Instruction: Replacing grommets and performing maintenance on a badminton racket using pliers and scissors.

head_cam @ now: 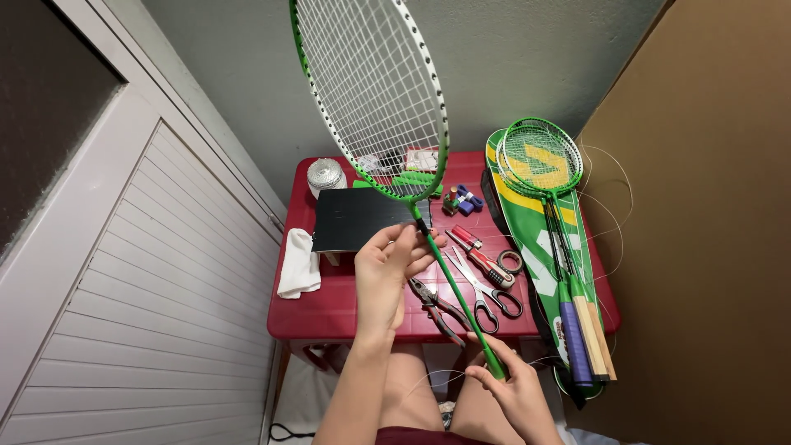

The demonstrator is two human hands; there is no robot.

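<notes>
I hold a green and white badminton racket [375,99] upright in front of me. My right hand [511,391] is shut on the lower green shaft near the handle, with a thin loose string trailing past it. My left hand [391,268] pinches at the throat where the head meets the shaft, fingers bunched around the bottom strings. Beneath the hands stands a small red table [329,309].
On the table lie a black board [358,218], a white cloth [298,265], a silver string reel [326,175], pliers [437,309], scissors [490,292], a tape roll [510,262] and small grips. Two more rackets [544,169] rest on a green racket bag [568,264] at right. A white shutter door stands left.
</notes>
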